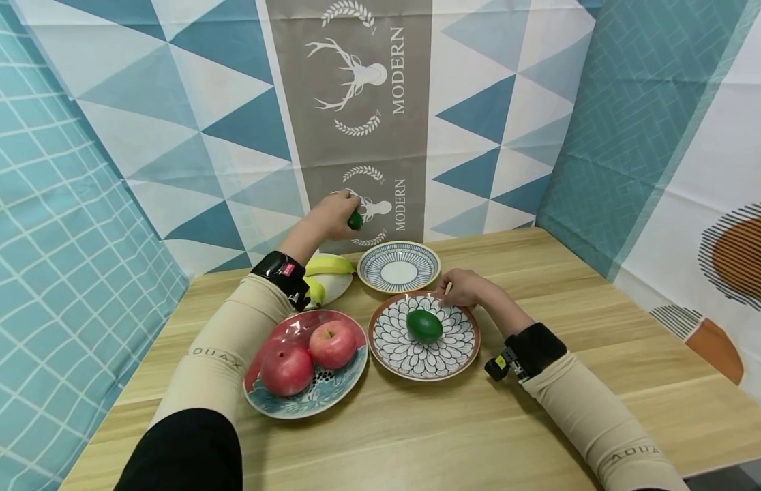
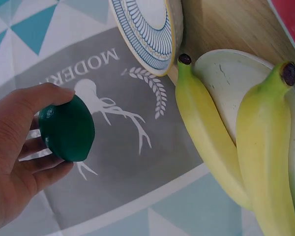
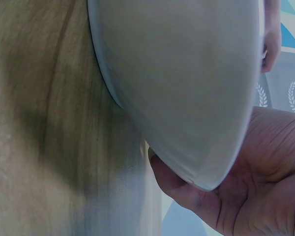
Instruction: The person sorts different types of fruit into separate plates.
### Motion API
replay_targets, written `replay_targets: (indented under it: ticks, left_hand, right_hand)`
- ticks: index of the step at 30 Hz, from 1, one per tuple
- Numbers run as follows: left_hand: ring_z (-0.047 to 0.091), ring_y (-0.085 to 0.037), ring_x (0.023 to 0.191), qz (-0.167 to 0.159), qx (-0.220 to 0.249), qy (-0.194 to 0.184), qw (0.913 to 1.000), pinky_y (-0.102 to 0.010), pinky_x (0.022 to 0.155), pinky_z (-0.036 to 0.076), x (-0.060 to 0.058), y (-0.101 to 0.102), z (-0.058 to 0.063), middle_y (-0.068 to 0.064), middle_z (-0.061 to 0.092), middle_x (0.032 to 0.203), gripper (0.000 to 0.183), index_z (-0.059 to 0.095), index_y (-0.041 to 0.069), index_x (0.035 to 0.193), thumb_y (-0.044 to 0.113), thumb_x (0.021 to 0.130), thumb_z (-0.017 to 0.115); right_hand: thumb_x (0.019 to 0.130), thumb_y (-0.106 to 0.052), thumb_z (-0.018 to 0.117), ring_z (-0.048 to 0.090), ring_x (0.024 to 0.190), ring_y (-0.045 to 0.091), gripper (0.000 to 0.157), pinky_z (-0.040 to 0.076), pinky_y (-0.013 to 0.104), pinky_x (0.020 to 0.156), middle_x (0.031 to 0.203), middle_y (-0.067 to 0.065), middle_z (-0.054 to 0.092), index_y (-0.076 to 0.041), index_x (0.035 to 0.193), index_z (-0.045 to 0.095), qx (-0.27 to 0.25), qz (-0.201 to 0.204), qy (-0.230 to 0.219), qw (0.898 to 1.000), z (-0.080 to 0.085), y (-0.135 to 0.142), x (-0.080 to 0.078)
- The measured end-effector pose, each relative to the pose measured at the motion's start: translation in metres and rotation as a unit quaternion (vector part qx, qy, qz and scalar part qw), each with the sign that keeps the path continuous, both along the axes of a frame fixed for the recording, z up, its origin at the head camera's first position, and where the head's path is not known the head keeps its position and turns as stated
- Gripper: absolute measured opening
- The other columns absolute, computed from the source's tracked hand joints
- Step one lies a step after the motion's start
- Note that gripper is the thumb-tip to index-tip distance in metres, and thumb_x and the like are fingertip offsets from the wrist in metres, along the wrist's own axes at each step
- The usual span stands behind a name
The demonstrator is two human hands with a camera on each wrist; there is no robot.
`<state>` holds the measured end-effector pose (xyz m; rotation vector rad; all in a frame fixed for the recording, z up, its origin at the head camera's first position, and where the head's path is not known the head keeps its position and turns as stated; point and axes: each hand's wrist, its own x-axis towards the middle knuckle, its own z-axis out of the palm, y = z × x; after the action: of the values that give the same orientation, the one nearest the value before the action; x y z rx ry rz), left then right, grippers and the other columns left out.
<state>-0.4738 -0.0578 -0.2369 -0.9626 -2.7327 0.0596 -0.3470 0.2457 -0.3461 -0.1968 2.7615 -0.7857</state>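
My left hand [image 1: 340,213], raised near the backdrop at the far edge of the table, holds a dark green lime [image 2: 69,128] between thumb and fingers. Bananas [image 2: 206,132] on a white plate [image 1: 339,286] lie below that wrist. At the table's middle, my right hand [image 1: 465,288] grips the far right rim of a brown-edged plate [image 1: 389,341] with a petal pattern. Another green lime [image 1: 425,326] rests on this plate. In the right wrist view the pale underside of the plate [image 3: 182,83] shows, with a finger [image 3: 174,179] beneath its rim.
A blue-patterned dish [image 1: 399,273] stands behind the petal plate. At front left, a red and blue plate [image 1: 331,395] bears two red apples [image 1: 286,369], under the left forearm. A printed cloth backdrop [image 1: 472,116] rises behind the table [image 1: 429,436].
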Motion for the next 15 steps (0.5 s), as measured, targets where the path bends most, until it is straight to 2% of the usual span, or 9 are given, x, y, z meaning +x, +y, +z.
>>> replay_targets:
  ticks: [10, 15]
  left_hand:
    - [0.06, -0.035, 0.106, -0.064, -0.011, 0.029, 0.9975, -0.048, 0.093, 0.053, 0.021, 0.009, 0.003, -0.019, 0.056, 0.123, 0.051, 0.06, 0.006, 0.129, 0.025, 0.088, 0.082]
    - [0.06, -0.033, 0.102, -0.097, -0.001, 0.023, 0.9951, -0.046, 0.09, 0.054, 0.041, 0.016, 0.007, -0.017, 0.056, 0.123, 0.051, 0.061, 0.006, 0.129, 0.025, 0.087, 0.083]
  right_hand:
    - [0.098, -0.014, 0.075, 0.059, 0.071, 0.017, 0.012, 0.048, 0.027, 0.053, 0.107, 0.015, 0.062, -0.008, 0.106, 0.068, -0.003, 0.01, 0.005, 1.0, 0.001, 0.001, 0.0]
    - [0.097, -0.014, 0.075, 0.06, 0.074, 0.019, 0.012, 0.048, 0.027, 0.054, 0.105, 0.014, 0.062, -0.008, 0.106, 0.068, -0.001, 0.008, 0.002, 1.0, 0.0, 0.0, -0.001]
